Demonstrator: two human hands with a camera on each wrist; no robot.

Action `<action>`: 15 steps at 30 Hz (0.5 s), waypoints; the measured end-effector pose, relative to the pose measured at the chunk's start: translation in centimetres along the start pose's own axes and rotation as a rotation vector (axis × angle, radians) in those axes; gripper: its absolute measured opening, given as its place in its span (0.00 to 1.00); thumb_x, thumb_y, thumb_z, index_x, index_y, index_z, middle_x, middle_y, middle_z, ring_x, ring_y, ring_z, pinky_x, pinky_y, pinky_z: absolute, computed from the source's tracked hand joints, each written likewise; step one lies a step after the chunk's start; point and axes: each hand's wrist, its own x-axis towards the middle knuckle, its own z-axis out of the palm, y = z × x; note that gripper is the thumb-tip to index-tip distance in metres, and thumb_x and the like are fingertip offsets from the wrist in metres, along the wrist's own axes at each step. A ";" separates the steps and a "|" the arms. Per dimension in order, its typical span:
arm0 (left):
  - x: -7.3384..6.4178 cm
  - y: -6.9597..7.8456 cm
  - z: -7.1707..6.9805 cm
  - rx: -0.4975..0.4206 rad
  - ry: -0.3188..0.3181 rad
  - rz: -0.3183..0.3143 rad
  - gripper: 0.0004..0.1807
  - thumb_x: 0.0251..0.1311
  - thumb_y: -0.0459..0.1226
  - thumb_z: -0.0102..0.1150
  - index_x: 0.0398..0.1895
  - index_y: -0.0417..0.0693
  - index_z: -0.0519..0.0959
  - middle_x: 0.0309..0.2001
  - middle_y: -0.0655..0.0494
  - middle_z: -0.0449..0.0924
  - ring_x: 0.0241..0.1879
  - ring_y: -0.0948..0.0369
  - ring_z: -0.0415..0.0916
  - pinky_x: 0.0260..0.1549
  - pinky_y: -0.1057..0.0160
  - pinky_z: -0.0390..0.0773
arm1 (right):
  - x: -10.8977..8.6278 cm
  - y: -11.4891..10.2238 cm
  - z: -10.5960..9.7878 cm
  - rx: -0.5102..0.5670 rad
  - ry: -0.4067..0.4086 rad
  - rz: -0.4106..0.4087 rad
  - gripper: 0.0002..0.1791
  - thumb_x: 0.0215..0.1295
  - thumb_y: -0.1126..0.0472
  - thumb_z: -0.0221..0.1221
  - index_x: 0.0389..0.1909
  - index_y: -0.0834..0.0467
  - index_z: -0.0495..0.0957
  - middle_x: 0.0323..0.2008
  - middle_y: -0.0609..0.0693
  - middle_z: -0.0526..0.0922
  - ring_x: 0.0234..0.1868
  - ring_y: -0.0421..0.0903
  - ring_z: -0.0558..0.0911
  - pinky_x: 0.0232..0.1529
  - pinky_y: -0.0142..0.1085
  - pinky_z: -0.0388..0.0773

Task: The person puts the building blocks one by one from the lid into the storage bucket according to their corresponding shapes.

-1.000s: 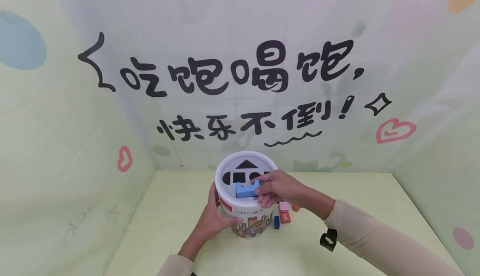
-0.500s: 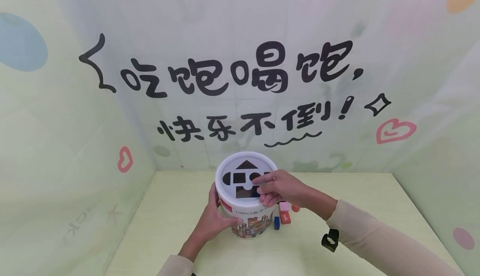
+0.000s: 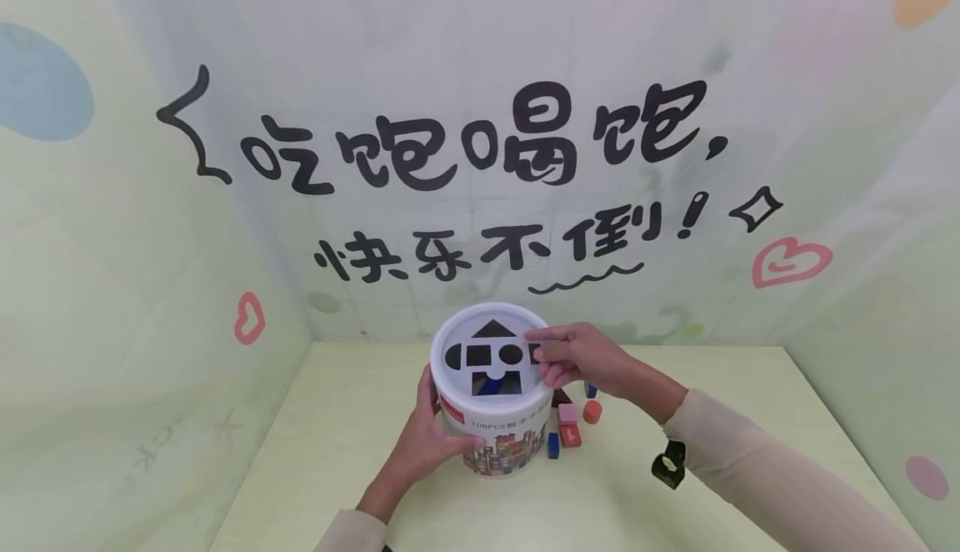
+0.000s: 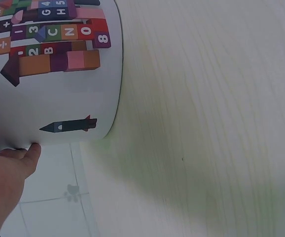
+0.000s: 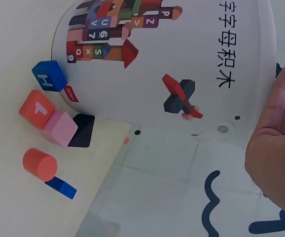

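A white bucket (image 3: pixel 501 444) with a printed block picture stands on the table, its lid (image 3: pixel 459 381) pierced by several shaped holes. My left hand (image 3: pixel 422 444) grips the bucket's left side, thumb across the front and fingers round behind; in the left wrist view the hand (image 4: pixel 9 177) touches the wall. At the lid's right edge is my right hand (image 3: pixel 581 358), index finger extended over the lid. No block shows in its fingers. Something blue (image 3: pixel 490 386) is visible through the front hole. In the right wrist view, the right hand (image 5: pixel 275 131) is beside the lid rim.
Several blocks lie right of the bucket: a blue cube with an H (image 5: pixel 50 75), a red one marked 1 (image 5: pixel 36 108), a pink cube (image 5: pixel 59 128), a dark block (image 5: pixel 83 131), an orange-red cylinder (image 5: pixel 40 164) and a thin blue block (image 5: pixel 61 187). A printed cloth wall (image 3: pixel 480 52) stands behind.
The light blue notched block my right hand held over the front hole has gone from the lid. That hand has moved right and slightly back. The left hand stays put.
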 end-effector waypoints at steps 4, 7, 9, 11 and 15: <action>0.0 0.1 0.0 0.003 0.001 0.003 0.73 0.34 0.43 0.83 0.76 0.72 0.36 0.72 0.61 0.58 0.69 0.55 0.61 0.67 0.43 0.61 | 0.2 0.2 -1.2 0.028 0.021 -0.005 0.24 0.68 0.64 0.57 0.65 0.62 0.71 0.26 0.51 0.83 0.23 0.41 0.81 0.32 0.33 0.85; 0.0 0.0 0.0 0.002 0.002 0.004 0.73 0.34 0.43 0.83 0.76 0.72 0.36 0.72 0.62 0.59 0.69 0.55 0.60 0.67 0.43 0.61 | 0.3 0.5 -1.9 0.050 0.041 -0.015 0.25 0.68 0.63 0.57 0.66 0.61 0.70 0.26 0.52 0.83 0.22 0.41 0.81 0.32 0.32 0.85; 0.0 0.0 0.0 0.001 0.001 0.007 0.73 0.34 0.43 0.83 0.76 0.72 0.36 0.71 0.62 0.59 0.69 0.55 0.61 0.67 0.42 0.61 | 0.4 0.8 -2.4 0.067 0.055 -0.023 0.26 0.68 0.63 0.58 0.67 0.60 0.69 0.26 0.52 0.83 0.22 0.41 0.81 0.32 0.32 0.84; 0.1 0.0 0.0 0.000 -0.001 0.011 0.73 0.34 0.43 0.83 0.76 0.72 0.36 0.71 0.62 0.59 0.69 0.55 0.61 0.67 0.42 0.62 | 0.5 1.0 -2.9 0.092 0.070 -0.029 0.27 0.68 0.63 0.58 0.67 0.59 0.68 0.26 0.52 0.83 0.22 0.42 0.81 0.31 0.31 0.84; 0.1 0.0 0.0 0.004 -0.004 0.025 0.72 0.35 0.43 0.82 0.77 0.70 0.36 0.71 0.60 0.59 0.69 0.53 0.61 0.66 0.41 0.62 | 0.7 1.7 -3.9 0.134 0.105 -0.033 0.28 0.69 0.63 0.57 0.69 0.58 0.67 0.27 0.52 0.83 0.22 0.41 0.81 0.32 0.31 0.85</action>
